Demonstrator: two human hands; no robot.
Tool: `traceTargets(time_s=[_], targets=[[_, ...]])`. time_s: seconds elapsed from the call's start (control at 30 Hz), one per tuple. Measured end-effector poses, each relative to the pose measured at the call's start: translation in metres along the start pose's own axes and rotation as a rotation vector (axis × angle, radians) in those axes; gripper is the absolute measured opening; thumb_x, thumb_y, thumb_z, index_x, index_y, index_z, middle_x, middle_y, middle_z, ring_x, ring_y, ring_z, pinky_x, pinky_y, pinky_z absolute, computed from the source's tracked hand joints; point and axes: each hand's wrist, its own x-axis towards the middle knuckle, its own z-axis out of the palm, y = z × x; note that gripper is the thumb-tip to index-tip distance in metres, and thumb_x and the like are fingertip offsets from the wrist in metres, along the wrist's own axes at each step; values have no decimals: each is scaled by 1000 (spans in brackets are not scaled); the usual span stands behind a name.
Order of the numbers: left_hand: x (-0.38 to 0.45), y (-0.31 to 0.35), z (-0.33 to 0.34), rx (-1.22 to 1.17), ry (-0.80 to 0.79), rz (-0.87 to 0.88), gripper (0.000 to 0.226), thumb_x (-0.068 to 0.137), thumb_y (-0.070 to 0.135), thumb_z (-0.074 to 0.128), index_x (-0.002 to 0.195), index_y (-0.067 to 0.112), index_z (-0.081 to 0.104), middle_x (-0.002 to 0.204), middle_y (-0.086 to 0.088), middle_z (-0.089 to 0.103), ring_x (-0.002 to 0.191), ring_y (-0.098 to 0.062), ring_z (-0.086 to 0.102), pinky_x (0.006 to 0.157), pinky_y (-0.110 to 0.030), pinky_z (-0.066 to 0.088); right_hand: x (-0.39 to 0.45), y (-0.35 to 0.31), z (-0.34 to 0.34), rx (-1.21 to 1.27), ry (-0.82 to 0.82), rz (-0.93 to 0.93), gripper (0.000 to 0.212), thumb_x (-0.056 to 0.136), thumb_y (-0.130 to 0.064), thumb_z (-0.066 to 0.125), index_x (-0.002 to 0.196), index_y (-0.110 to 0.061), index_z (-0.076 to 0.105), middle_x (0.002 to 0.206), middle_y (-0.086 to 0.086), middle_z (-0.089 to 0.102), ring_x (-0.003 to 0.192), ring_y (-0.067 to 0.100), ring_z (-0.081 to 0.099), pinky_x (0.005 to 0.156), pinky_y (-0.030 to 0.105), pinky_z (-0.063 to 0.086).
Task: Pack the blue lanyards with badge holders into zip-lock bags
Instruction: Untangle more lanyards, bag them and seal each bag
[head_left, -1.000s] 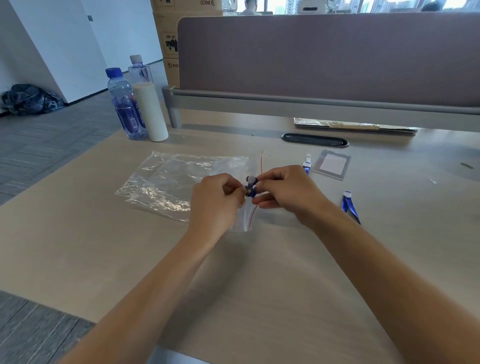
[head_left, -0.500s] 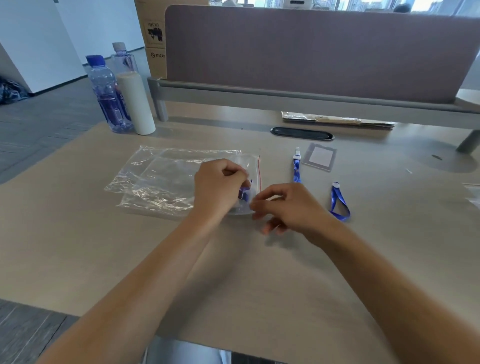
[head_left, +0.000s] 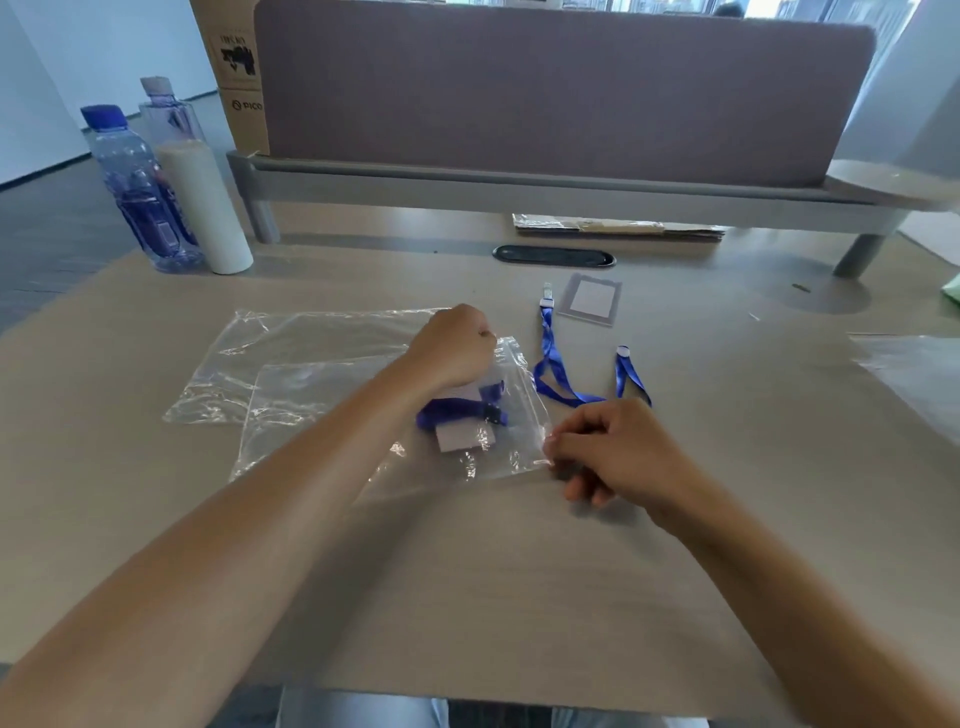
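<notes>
A clear zip-lock bag (head_left: 395, 447) lies on the desk with a folded blue lanyard (head_left: 457, 410) and its white badge holder (head_left: 462, 437) inside. My left hand (head_left: 449, 351) is closed at the far end of the bag's zip edge. At the near end of that edge, my right hand (head_left: 610, 454) pinches the corner. A second blue lanyard (head_left: 555, 364) lies loose to the right of the bag, with its badge holder (head_left: 590, 300) beside the clip. Another zip-lock bag (head_left: 291, 353) lies under the first, to the left.
Two water bottles (head_left: 137, 192) and a white cylinder (head_left: 205, 208) stand at the desk's far left. A brown partition (head_left: 561, 93) closes the back, with a cable slot (head_left: 553, 256) and flat cardboard (head_left: 618, 227) below it. More clear plastic (head_left: 914, 374) lies at the right edge.
The folded lanyard that both hands held together above the bag now lies inside it. My hands have moved apart to the two ends of the bag's zip edge.
</notes>
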Motion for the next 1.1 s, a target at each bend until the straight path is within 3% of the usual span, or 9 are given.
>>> traceTargets(time_s=[0.07, 0.23, 0.33, 0.4, 0.53, 0.67, 0.77, 0.97, 1.1], targets=[[9, 2, 6, -18, -10, -30, 30, 93, 14, 48, 89, -11, 64, 92, -25, 70, 71, -25, 55, 66, -36, 46, -1, 3, -3, 15, 6, 4, 7, 89, -8, 73, 88, -1, 71, 75, 15, 76, 46, 18, 65, 41, 23, 45], [18, 3, 9, -78, 14, -43, 22, 94, 22, 59, 97, 6, 75, 97, -6, 75, 93, -24, 69, 86, -36, 56, 0, 11, -9, 38, 13, -5, 3, 88, -3, 71, 89, -2, 68, 70, 9, 73, 46, 18, 65, 41, 24, 44], [14, 6, 0, -199, 87, -24, 13, 92, 16, 65, 96, 12, 77, 93, 2, 72, 88, -13, 65, 74, -23, 50, 3, 13, -10, 50, 45, -42, 3, 89, -2, 69, 88, -5, 69, 68, 5, 71, 47, 18, 65, 42, 24, 44], [8, 9, -10, -271, 164, -9, 10, 91, 14, 67, 92, 13, 76, 87, 6, 71, 81, -6, 62, 68, -18, 45, 6, 10, -13, 45, 108, -94, 6, 89, -1, 69, 87, -7, 69, 70, 7, 70, 48, 17, 65, 44, 23, 44], [-8, 17, -39, -463, 338, 20, 9, 88, 13, 71, 85, 15, 79, 83, 11, 75, 73, 3, 65, 71, -14, 48, 7, -6, -24, 36, 314, -230, 10, 90, -5, 71, 87, -14, 69, 79, 4, 70, 49, 16, 67, 44, 18, 44], [-28, 38, -72, -541, 477, 64, 12, 89, 20, 70, 81, 15, 78, 72, 13, 69, 55, 9, 52, 55, -5, 40, 2, -28, -46, 45, 481, -324, 9, 94, -13, 68, 98, -21, 67, 90, -4, 70, 54, 15, 70, 58, 36, 58], [-42, 57, -95, -562, 549, 126, 15, 92, 27, 69, 85, 16, 77, 71, 11, 69, 54, 8, 52, 56, -8, 42, -3, -41, -66, 60, 581, -364, 8, 94, -18, 68, 100, -22, 67, 90, -7, 71, 58, 12, 71, 66, 37, 57], [-70, 106, -113, -597, 574, 338, 15, 94, 19, 70, 86, 9, 78, 59, 18, 65, 56, 8, 56, 57, -6, 40, -17, -63, -100, -113, 726, -471, 10, 94, -26, 67, 102, -23, 73, 94, -9, 72, 89, 14, 66, 76, 26, 46], [-80, 135, -110, -563, 531, 491, 11, 91, 16, 72, 84, 12, 79, 68, 10, 71, 56, 4, 55, 62, -9, 39, -34, -94, -108, -140, 598, -664, 26, 94, -46, 68, 113, -29, 74, 109, -15, 71, 103, 4, 66, 88, 23, 50]])
